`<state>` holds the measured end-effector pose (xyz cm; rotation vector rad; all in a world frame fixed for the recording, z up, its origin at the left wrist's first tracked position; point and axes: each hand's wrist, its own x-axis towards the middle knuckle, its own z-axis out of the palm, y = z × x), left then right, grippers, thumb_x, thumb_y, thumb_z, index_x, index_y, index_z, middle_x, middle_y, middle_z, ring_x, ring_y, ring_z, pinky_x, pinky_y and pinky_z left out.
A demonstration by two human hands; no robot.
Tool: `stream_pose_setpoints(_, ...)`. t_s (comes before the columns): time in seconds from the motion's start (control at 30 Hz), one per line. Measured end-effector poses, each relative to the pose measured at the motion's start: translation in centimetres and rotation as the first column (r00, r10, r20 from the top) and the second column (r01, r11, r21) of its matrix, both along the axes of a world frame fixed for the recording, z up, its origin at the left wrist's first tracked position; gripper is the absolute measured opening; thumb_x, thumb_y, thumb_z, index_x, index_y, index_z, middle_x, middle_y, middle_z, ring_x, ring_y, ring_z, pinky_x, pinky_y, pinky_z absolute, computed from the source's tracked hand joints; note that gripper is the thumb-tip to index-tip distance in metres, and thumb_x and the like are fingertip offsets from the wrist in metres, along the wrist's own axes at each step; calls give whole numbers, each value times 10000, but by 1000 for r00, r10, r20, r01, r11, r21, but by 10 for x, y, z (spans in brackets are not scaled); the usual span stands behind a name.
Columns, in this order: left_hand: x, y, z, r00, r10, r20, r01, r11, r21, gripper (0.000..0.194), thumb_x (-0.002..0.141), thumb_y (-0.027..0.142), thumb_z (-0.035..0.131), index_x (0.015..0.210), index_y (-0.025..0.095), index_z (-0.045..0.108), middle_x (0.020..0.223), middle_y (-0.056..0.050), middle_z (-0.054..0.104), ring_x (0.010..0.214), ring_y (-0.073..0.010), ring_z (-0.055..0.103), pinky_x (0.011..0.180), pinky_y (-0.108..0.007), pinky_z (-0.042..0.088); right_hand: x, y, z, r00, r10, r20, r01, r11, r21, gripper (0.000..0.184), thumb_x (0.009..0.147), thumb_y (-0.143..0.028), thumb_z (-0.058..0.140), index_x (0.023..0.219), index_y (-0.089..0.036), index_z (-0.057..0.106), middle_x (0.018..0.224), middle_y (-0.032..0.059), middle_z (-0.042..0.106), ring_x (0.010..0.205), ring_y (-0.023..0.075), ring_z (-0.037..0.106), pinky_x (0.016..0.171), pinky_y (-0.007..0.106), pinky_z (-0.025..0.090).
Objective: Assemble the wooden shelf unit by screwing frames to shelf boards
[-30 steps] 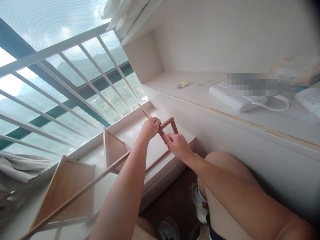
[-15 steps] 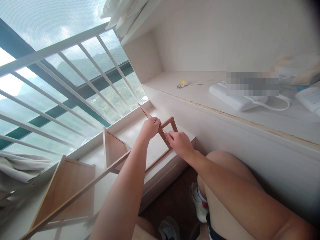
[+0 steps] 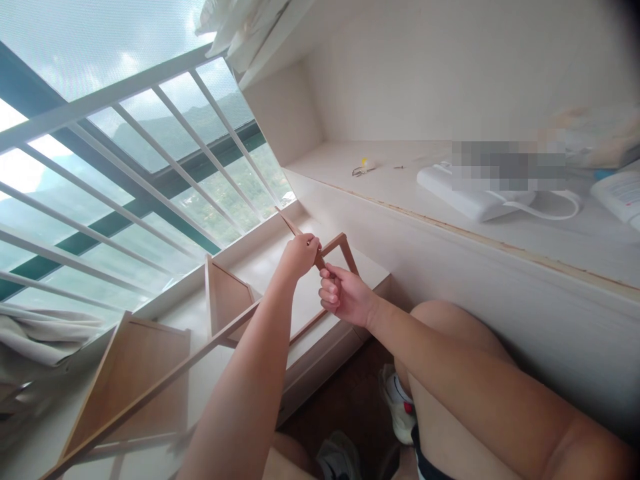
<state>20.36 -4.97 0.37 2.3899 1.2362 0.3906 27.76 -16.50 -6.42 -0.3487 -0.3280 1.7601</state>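
Observation:
A light wooden shelf frame (image 3: 150,373) lies on its side along the white window ledge (image 3: 260,267), with panels and thin rails. My left hand (image 3: 300,255) is closed around a thin wooden bar at the frame's far end. My right hand (image 3: 345,295) is curled into a fist just below it, fingers wrapped round the same bar or a small thing I cannot make out. The square end loop of the frame (image 3: 345,245) shows behind both hands.
A white counter (image 3: 450,220) runs on the right, bearing a small yellow-and-metal object (image 3: 362,168), a white device with cable (image 3: 480,197) and a bottle (image 3: 617,193). White window bars (image 3: 150,153) stand on the left. My bare knees and shoes (image 3: 395,400) are below.
My right hand turned and curled from a pinch on the bar into a fist, shifting slightly left and down. My left hand kept its hold.

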Motion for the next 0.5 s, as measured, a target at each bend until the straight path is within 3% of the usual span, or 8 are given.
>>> stream_pose_setpoints(0.1,0,-1,1,1000,0,-2,0,1000,4,275,827,322,408,697,183,606,579,-13,560,530,-130,447,526,-262,318,-2,1,-5,997,-66,35,67,997,-47,238,900,-376,493,757,-186,490,474,-54,480,403,85,444,401,192,293)
stream_pose_setpoints(0.17,0,-1,1,1000,-3,0,3,1000,-3,275,828,329,408,694,184,599,588,-14,564,533,-130,454,526,-262,323,-1,2,-10,966,-153,208,170,984,-62,265,873,-414,523,774,-168,538,525,-15,553,444,107,512,421,210,332)
stream_pose_setpoints(0.23,-1,0,1,1000,-8,-3,8,1000,-5,276,829,334,407,689,184,593,595,-16,566,535,-130,457,526,-262,325,1,2,-13,856,-243,456,274,962,-1,332,868,-466,510,786,-153,585,560,20,596,468,133,549,431,230,344)
stream_pose_setpoints(0.3,-1,0,1,1000,-12,-5,12,1000,-5,281,832,341,404,687,185,589,595,-18,565,537,-132,457,526,-262,326,4,1,-14,623,-336,707,347,928,136,397,880,-504,471,787,-150,625,526,21,582,458,138,533,449,240,341)
stream_pose_setpoints(0.37,-1,1,1,1000,-14,-2,14,1000,-10,289,836,350,397,685,187,582,593,-20,565,541,-135,459,528,-262,328,8,-1,-11,290,-418,861,378,876,298,418,893,-505,449,789,-158,658,501,15,563,480,137,520,502,248,352)
stream_pose_setpoints(0.43,-1,1,0,1000,-15,5,15,1000,-13,294,838,356,393,682,188,577,595,-24,568,551,-139,465,533,-262,332,11,-3,-8,-23,-450,893,361,829,427,417,907,-485,435,779,-168,674,538,26,585,544,146,535,558,254,351)
stream_pose_setpoints(0.5,-1,1,0,1000,-18,4,18,1000,-14,290,835,354,398,681,187,578,606,-28,574,565,-144,475,544,-263,339,12,-5,-6,-234,-433,870,315,813,489,423,923,-462,412,746,-175,668,589,41,610,586,155,545,573,259,327)
